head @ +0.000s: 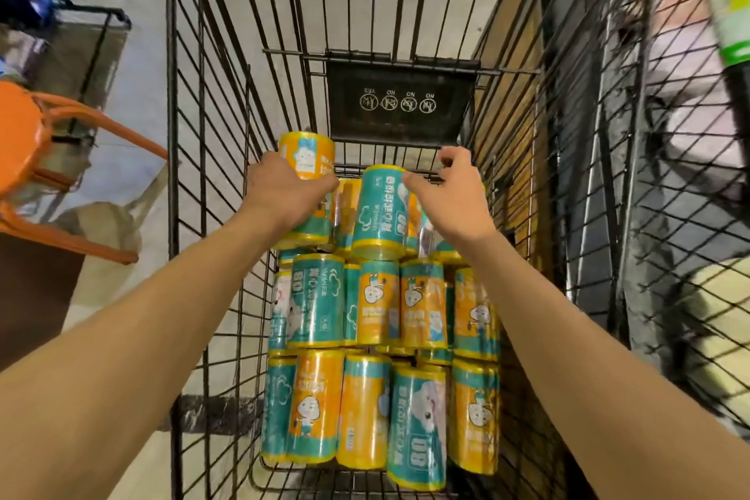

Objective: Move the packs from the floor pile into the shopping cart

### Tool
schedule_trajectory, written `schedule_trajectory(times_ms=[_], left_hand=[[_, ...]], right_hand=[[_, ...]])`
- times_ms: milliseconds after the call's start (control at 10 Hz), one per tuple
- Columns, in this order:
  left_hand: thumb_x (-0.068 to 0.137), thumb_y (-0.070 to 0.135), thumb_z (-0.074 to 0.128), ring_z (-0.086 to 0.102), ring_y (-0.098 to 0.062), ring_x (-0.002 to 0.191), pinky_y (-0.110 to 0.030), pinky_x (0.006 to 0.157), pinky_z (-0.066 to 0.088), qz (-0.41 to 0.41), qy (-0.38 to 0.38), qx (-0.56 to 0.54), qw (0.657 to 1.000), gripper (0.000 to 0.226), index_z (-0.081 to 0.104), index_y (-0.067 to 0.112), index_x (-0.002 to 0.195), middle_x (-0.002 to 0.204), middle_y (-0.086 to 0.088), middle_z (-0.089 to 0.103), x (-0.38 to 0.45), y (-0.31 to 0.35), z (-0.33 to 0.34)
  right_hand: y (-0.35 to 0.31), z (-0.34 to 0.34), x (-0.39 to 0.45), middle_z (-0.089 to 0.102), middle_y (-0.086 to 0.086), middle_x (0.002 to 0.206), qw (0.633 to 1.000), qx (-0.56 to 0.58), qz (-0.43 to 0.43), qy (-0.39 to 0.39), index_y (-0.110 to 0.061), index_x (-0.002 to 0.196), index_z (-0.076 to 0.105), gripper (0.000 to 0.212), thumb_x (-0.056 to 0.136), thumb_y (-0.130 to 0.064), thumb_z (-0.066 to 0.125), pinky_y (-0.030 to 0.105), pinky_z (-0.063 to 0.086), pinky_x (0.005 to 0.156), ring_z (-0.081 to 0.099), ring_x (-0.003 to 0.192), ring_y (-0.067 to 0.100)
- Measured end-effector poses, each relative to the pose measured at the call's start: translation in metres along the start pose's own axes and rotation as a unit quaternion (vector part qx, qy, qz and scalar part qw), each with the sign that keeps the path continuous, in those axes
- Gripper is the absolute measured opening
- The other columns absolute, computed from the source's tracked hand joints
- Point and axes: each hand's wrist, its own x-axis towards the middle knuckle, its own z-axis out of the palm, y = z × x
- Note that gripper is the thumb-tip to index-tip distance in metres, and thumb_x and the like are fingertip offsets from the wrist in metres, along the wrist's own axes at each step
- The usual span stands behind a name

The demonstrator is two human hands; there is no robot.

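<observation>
The left hand (284, 191) grips an orange-and-teal pack (306, 158) at the far end of the cart (211, 134), and just beside it the right hand (446, 191) hangs with fingers loosely apart, its fingertips close to a teal pack (379, 211) (whether they touch is unclear). Below both hands, rows of packs (377, 357) fill the cart floor, and beyond them a black flap (399, 101) closes the end. Left of the grip an orange stool (48, 158) is cut off, and the shapes behind the right-hand mesh are blurred.
</observation>
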Motion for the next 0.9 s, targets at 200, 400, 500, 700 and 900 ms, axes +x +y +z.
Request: schedule_trajectory(times_ms=[200, 400, 500, 700, 900], left_hand=[[0.077, 0.053, 0.076, 0.055, -0.037, 0.118, -0.04, 0.088, 0.047, 0.03, 0.013, 0.09, 0.995, 0.088, 0.036, 0.005, 0.14, 0.131, -0.019, 0.054, 0.003, 0.014, 0.014], [0.082, 0.054, 0.073, 0.058, -0.043, 0.115, -0.049, 0.088, 0.049, 0.077, -0.026, 0.203, 0.976, 0.09, 0.023, 0.017, 0.147, 0.126, -0.02, 0.058, 0.0, 0.023, 0.04], [0.085, 0.05, 0.071, 0.051, -0.044, 0.125, -0.051, 0.097, 0.046, 0.075, -0.033, 0.219, 0.972, 0.084, 0.027, 0.015, 0.147, 0.138, -0.022, 0.048, 0.002, 0.021, 0.048], [0.093, 0.045, 0.059, 0.043, -0.042, 0.13, -0.052, 0.103, 0.042, 0.181, -0.031, 0.301, 0.936, 0.064, 0.038, 0.008, 0.14, 0.137, -0.023, 0.049, -0.004, 0.014, 0.032], [0.092, 0.055, 0.053, 0.052, -0.036, 0.123, -0.052, 0.099, 0.045, 0.298, -0.034, 0.421, 0.856, 0.065, 0.038, 0.016, 0.141, 0.132, -0.013, 0.055, -0.042, 0.015, -0.021]], right_hand=[[-0.007, -0.033, -0.019, 0.044, 0.009, 0.149, 0.998, 0.042, -0.032, 0.014, -0.024, 0.151, 0.032, 0.072, 0.092, -0.042, 0.069, 0.045, 0.045, 0.11, 0.048, 0.134, 0.022], [-0.005, -0.043, -0.028, 0.045, 0.007, 0.147, 0.999, -0.001, -0.046, 0.015, -0.025, 0.15, 0.033, 0.069, 0.093, -0.042, 0.068, 0.044, 0.043, 0.111, 0.047, 0.134, 0.021], [-0.001, -0.043, -0.029, 0.045, 0.008, 0.148, 0.996, -0.06, -0.065, 0.003, -0.022, 0.151, 0.033, 0.071, 0.093, -0.044, 0.068, 0.045, 0.042, 0.112, 0.044, 0.137, 0.023], [-0.006, -0.039, -0.04, 0.044, 0.012, 0.145, 0.968, -0.229, -0.102, -0.022, -0.022, 0.152, 0.034, 0.069, 0.095, -0.052, 0.058, 0.048, 0.041, 0.109, 0.042, 0.135, 0.033], [-0.031, -0.046, -0.07, 0.049, 0.013, 0.138, 0.941, -0.318, -0.118, -0.004, -0.021, 0.148, 0.037, 0.068, 0.093, -0.052, 0.061, 0.047, 0.045, 0.102, 0.047, 0.128, 0.035]])
